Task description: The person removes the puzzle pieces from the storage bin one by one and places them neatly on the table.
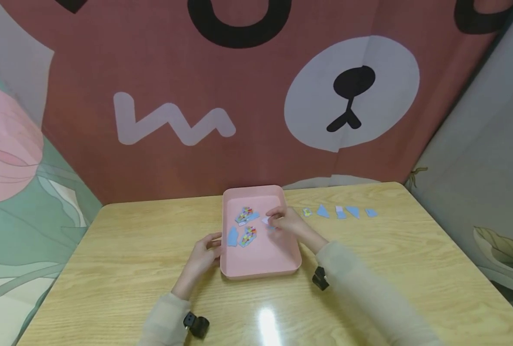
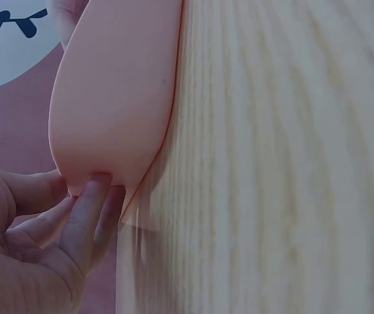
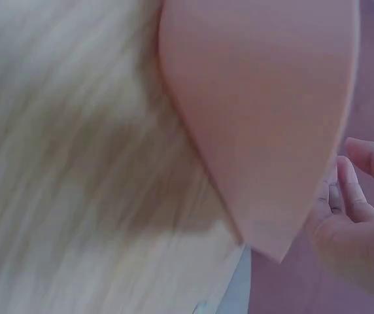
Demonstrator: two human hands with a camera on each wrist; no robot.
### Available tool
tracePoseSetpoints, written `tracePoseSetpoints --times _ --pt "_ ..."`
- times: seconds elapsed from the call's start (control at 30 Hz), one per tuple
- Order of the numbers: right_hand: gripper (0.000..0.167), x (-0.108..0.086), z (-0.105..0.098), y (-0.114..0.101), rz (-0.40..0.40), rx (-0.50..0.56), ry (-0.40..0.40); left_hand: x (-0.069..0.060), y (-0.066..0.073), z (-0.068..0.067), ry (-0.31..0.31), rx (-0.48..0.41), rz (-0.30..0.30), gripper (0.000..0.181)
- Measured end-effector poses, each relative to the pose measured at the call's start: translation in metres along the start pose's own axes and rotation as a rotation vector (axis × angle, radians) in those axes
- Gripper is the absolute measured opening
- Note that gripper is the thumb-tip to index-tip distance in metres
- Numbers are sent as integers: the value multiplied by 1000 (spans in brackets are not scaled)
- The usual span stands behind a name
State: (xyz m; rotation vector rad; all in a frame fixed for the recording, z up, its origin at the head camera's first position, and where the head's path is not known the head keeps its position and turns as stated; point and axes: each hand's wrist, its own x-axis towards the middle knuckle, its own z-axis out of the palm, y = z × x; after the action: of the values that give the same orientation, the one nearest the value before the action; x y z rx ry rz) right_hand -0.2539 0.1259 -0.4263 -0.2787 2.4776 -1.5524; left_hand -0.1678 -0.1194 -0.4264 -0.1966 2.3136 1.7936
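A pink tray (image 1: 261, 266) holds several flat paper-thin pieces. A multicoloured piece with blue edges (image 1: 247, 215) lies at its upper left, a second multicoloured piece (image 1: 248, 236) below, and a plain blue piece (image 1: 232, 236) beside the left wall. My left hand (image 1: 202, 252) touches the tray's outer left wall with bent fingers (image 2: 90, 209); none show inside it. Over the tray's right side, my right hand (image 1: 286, 218) has its fingertips beside a whitish piece (image 1: 265, 220). The right wrist view shows the thumb and a finger slightly apart, with nothing visible between them.
On the wooden table (image 1: 144, 240), right of the tray, several pieces lie in a row, among them a yellow patterned one (image 1: 307, 212) and a blue triangle (image 1: 323, 211). A brown curtain (image 1: 174, 163) with a cartoon face hangs behind the table's back edge.
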Motion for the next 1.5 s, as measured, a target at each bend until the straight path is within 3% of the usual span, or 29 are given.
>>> tracePoseSetpoints --times 0.07,0.13,0.2,0.3,0.33,0.6,0.83,1.0,1.33,1.5 --pt "26 19 11 33 -101 33 -28 0 -1 0 -1 -1 5 44" --pt "27 23 19 41 -112 49 -56 0 -1 1 -2 0 6 44" --pt "29 16 24 30 -88 57 -64 0 -2 1 0 -1 6 44" --pt "37 -14 30 -19 54 20 -48 0 -1 1 1 -3 6 44" --pt "39 -20 32 -28 65 20 -43 0 -1 1 1 -4 7 44" --pt "40 -13 46 -22 118 60 -3 -1 1 1 -1 -14 14 44" --pt "43 -3 49 -19 124 -41 3 0 2 0 -5 -16 11 43" --pt "41 2 51 -15 65 -139 -5 -1 4 0 -2 -13 2 43" --pt "39 2 56 -11 -159 -316 -93 -1 2 1 8 -19 12 42" --pt "41 0 56 -13 -138 -358 -86 0 0 1 2 -26 23 42"
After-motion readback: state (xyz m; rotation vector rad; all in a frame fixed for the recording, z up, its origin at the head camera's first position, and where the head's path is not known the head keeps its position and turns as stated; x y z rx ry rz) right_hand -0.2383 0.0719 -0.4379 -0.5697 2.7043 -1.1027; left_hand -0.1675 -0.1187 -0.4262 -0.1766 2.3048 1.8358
